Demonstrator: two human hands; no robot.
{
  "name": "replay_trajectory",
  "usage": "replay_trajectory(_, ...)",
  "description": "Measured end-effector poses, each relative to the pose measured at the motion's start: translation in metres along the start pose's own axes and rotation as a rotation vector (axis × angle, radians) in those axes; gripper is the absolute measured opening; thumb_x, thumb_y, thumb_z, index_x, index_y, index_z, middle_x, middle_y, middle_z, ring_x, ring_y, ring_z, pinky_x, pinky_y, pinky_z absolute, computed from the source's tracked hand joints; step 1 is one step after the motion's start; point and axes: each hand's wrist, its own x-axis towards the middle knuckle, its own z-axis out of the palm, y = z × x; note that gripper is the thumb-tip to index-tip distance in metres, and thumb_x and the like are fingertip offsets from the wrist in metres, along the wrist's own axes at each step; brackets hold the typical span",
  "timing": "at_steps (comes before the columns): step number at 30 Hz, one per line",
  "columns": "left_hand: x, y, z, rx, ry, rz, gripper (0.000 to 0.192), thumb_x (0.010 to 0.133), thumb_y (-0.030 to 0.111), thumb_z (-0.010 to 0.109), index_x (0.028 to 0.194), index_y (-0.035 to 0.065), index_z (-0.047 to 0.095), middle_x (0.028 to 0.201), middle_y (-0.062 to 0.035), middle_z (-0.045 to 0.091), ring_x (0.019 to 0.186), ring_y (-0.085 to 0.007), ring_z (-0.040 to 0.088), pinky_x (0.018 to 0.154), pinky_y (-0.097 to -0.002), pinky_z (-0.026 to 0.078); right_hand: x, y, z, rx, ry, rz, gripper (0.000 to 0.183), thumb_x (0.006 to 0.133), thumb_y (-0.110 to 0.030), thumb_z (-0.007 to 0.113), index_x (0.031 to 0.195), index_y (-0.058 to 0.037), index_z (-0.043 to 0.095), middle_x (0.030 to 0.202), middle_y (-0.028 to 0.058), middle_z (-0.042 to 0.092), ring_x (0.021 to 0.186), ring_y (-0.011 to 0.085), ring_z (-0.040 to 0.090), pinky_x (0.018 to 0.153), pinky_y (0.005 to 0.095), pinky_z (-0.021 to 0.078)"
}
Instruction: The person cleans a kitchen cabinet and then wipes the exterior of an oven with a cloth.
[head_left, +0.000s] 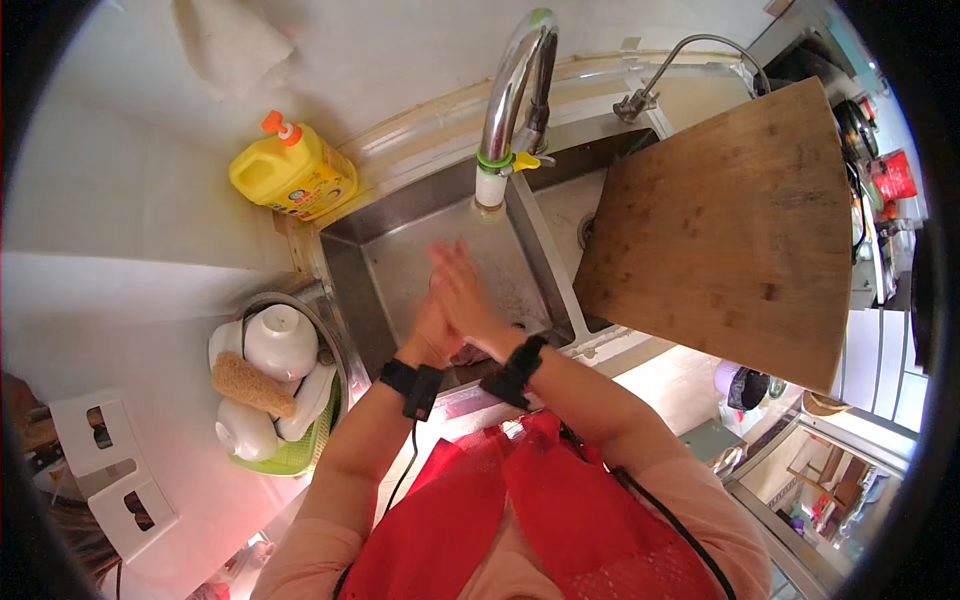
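My left hand (433, 324) and my right hand (474, 304) are pressed palm to palm over the left basin of a stainless steel sink (390, 262). Both are blurred by motion, and nothing shows between them. The right hand's outstretched fingers point toward the basin's back; the left hand's fingers are mostly hidden behind it. Beyond the fingertips hangs the white nozzle of a chrome faucet (491, 187), which has a green ring and a yellow lever (526, 161). Beneath my wrists lies a dark brownish thing (471, 355), partly covered and too unclear to name.
A wooden board (727, 232) covers much of the right basin (566, 199). A yellow pump bottle (296, 172) stands at the back left. On the left, a green basket (296, 454) holds white bowls (281, 341) and a loofah (251, 382). A thin metal tap (636, 103) rises at the back right.
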Motion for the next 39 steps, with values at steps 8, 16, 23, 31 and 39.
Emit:
replay_trajectory(8, 0.002, 0.017, -0.010, -0.030, 0.050, 0.038, 0.048, 0.098, 0.038, 0.039, 0.139, 0.0137, 0.034, 0.140, -0.0050, 0.039, 0.125, -0.0189, 0.042, 0.105, -0.0366, 0.033, -0.013, -0.064, -0.010, -0.082, -0.085, -0.045, 0.045, 0.093, -0.016, 0.039, 0.137, -0.0053, 0.038, 0.142, 0.0187, 0.036, 0.135, 0.0396, 0.024, 0.112, 0.0431, 0.0145)
replay_trajectory(16, -0.001, 0.034, 0.045, 0.089, 0.196, -0.003, 0.052, 0.098, 0.043, 0.036, 0.141, 0.0143, 0.032, 0.147, -0.0028, 0.030, 0.133, -0.0212, 0.032, 0.110, -0.0391, 0.025, -0.015, -0.007, 0.001, 0.139, 0.015, 0.130, 0.052, 0.096, -0.026, 0.040, 0.142, -0.0046, 0.028, 0.143, 0.0279, 0.029, 0.135, 0.0387, 0.024, 0.112, 0.0445, 0.0154)
replay_trajectory(23, 0.002, 0.023, 0.023, 1.644, -0.175, 1.010, 0.053, 0.096, 0.045, 0.034, 0.125, 0.0023, 0.048, 0.137, -0.0166, 0.042, 0.130, -0.0340, 0.036, 0.111, -0.0403, 0.018, 0.005, -0.007, -0.026, 1.477, -0.098, 0.916, 0.061, 0.095, -0.055, 0.032, 0.137, -0.0109, 0.035, 0.132, 0.0108, 0.045, 0.120, 0.0263, 0.043, 0.098, 0.0397, 0.0374)
replay_trajectory(31, 0.010, 0.012, 0.008, 0.908, 0.195, 0.304, 0.045, 0.099, 0.038, 0.034, 0.104, -0.0013, 0.056, 0.099, -0.0150, 0.062, 0.086, -0.0218, 0.060, 0.076, -0.0338, 0.049, 0.002, -0.034, -0.021, 0.787, -0.045, 0.795, 0.055, 0.096, -0.050, 0.035, 0.119, -0.0039, 0.056, 0.110, 0.0110, 0.061, 0.099, 0.0253, 0.058, 0.085, 0.0370, 0.0447)
replay_trajectory(39, 0.028, 0.013, 0.004, 0.119, 0.361, 0.104, 0.037, 0.098, 0.035, 0.042, 0.095, 0.0009, 0.056, 0.084, -0.0102, 0.061, 0.075, -0.0217, 0.061, 0.066, -0.0342, 0.051, -0.010, 0.027, 0.000, 0.246, -0.128, 0.459, 0.048, 0.093, -0.043, 0.044, 0.106, 0.0001, 0.060, 0.106, 0.0138, 0.063, 0.088, 0.0270, 0.062, 0.076, 0.0393, 0.0486)
